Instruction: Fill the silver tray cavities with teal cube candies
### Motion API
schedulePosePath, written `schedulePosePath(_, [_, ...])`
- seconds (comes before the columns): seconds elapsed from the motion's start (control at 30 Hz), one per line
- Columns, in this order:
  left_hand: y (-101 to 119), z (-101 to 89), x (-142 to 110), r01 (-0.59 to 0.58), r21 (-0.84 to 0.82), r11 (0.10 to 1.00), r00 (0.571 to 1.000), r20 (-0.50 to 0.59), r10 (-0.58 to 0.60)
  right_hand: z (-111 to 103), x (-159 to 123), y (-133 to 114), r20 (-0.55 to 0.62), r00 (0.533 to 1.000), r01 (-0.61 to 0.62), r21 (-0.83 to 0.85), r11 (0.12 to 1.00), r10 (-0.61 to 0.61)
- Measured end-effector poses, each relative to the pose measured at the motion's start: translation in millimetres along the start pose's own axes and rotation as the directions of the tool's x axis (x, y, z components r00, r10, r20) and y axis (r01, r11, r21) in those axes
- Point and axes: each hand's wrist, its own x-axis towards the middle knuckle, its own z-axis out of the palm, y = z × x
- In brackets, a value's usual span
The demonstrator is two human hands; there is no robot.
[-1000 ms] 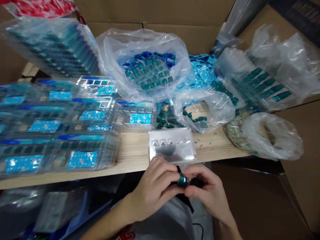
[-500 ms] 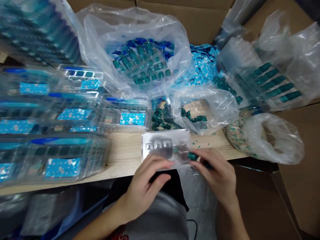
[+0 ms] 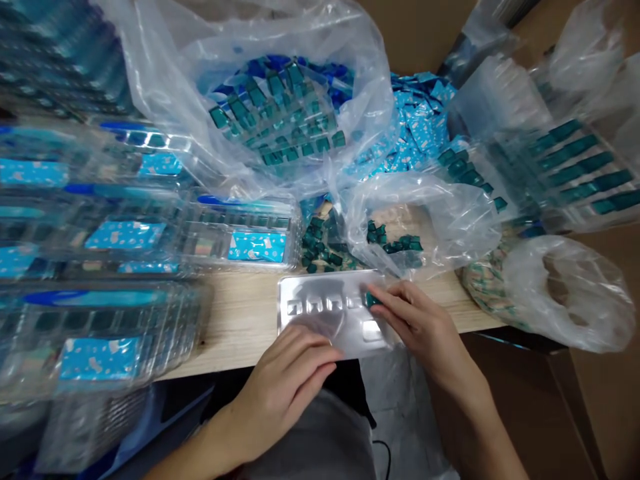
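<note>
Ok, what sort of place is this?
Probably a hand-packing workspace: stacked clear plastic blister trays with blue cards, clear polythene bags of teal pieces, and a pale wooden board set among brown cardboard panels.

The left hand (image 3: 283,393) is resting palm down, low in the view, its fingers (image 3: 305,360) lying close together, slightly curved and pointing right. The left forearm (image 3: 187,453) is slanting up from the bottom edge into a nearly straight left wrist (image 3: 233,427). The right hand (image 3: 420,327) is sitting higher, angled up and left, its fingertips (image 3: 383,293) drawing together in a pinch. The right forearm (image 3: 485,427) is slanting down toward the bottom right corner, and both hands are working just apart
</note>
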Motion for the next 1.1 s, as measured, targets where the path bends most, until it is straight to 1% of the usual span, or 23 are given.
schedulePosePath(0.07, [-0.1,-1.1,1.7,-0.006,0.004,1.0,1.0,-0.006,0.006,-2.1,-2.1,-1.0,-0.024,0.997,-0.077,0.063,0.995,0.078])
schedulePosePath(0.1, [0.0,-1.6,2.6,-0.006,0.003,1.0,1.0,-0.015,0.006,-2.9,-4.3,-2.7,-0.06,0.99,-0.121,0.143,0.982,0.13])
schedulePosePath(0.13, [0.2,-2.1,3.4,-0.006,-0.001,1.0,1.0,-0.026,0.006,-3.1,-7.1,-5.3,-0.098,0.977,-0.156,0.268,0.951,0.188])
schedulePosePath(0.17, [0.8,-2.5,4.3,-0.006,-0.005,1.0,0.999,-0.037,0.006,-2.5,-10.3,-9.1,-0.124,0.961,-0.173,0.422,0.89,0.245])
schedulePosePath(0.2, [1.7,-2.7,5.3,-0.005,-0.008,1.0,0.999,-0.051,0.004,-0.8,-13.5,-13.9,-0.124,0.948,-0.172,0.577,0.798,0.294])
schedulePosePath(0.23, [3.2,-2.6,6.5,0.002,-0.009,1.0,0.998,-0.07,-0.002,2.0,-16.5,-19.7,-0.103,0.94,-0.161,0.708,0.688,0.326])
schedulePosePath(0.27, [5.3,-2.2,7.9,0.008,-0.008,1.0,0.995,-0.095,-0.008,5.7,-18.9,-26.2,-0.071,0.939,-0.147,0.801,0.58,0.337])
schedulePosePath(0.3, [7.7,-1.5,9.4,0.012,-0.002,1.0,0.992,-0.125,-0.013,10.0,-20.8,-33.2,-0.042,0.943,-0.136,0.857,0.497,0.331])
schedulePosePath(0.33, [10.5,-0.4,11.0,0.014,0.008,1.0,0.988,-0.157,-0.013,14.4,-22.0,-40.3,-0.016,0.949,-0.133,0.886,0.445,0.315])
schedulePosePath(0.37, [13.4,0.8,12.6,0.009,0.02,1.0,0.983,-0.186,-0.005,18.5,-22.8,-47.2,-0.001,0.956,-0.128,0.899,0.419,0.294])
schedulePosePath(0.43, [18.5,3.3,15.2,-0.016,0.05,0.999,0.973,-0.228,0.027,24.7,-24.1,-59.2,0.007,0.967,-0.116,0.9,0.421,0.253])
schedulePosePath(0.6, [24.3,5.4,15.7,-0.069,0.161,0.985,0.946,-0.301,0.115,26.4,-29.3,-75.0,-0.013,0.984,-0.093,0.819,0.566,0.18])
schedulePosePath(0.67, [25.4,4.5,14.5,-0.13,0.247,0.96,0.925,-0.318,0.207,25.5,-31.3,-77.9,-0.005,0.989,-0.082,0.816,0.573,0.149])
schedulePosePath(0.73, [26.7,3.5,13.6,-0.174,0.312,0.934,0.914,-0.303,0.272,25.6,-32.4,-80.0,-0.022,0.988,-0.066,0.833,0.55,0.152])
schedulePosePath(0.77, [27.4,3.1,13.5,-0.179,0.32,0.93,0.916,-0.292,0.276,25.9,-32.6,-80.7,-0.037,0.986,-0.057,0.84,0.54,0.162])
schedulePosePath(0.83, [28.7,2.7,13.8,-0.158,0.297,0.942,0.928,-0.281,0.244,27.0,-33.0,-81.2,-0.065,0.982,-0.044,0.836,0.548,0.178])
schedulePosePath(0.97, [31.1,3.8,14.9,-0.152,0.253,0.955,0.943,-0.253,0.217,29.7,-36.7,-77.8,-0.105,0.98,-0.027,0.778,0.628,0.171])
schedulePosePath(1.03, [31.6,5.0,14.2,-0.153,0.219,0.964,0.943,-0.259,0.208,31.6,-40.2,-75.2,-0.13,0.975,-0.027,0.74,0.672,0.182])
schedulePosePath(1.1, [31.0,6.3,12.1,-0.134,0.153,0.979,0.945,-0.278,0.172,33.1,-43.9,-72.8,-0.171,0.967,-0.023,0.678,0.735,0.189])
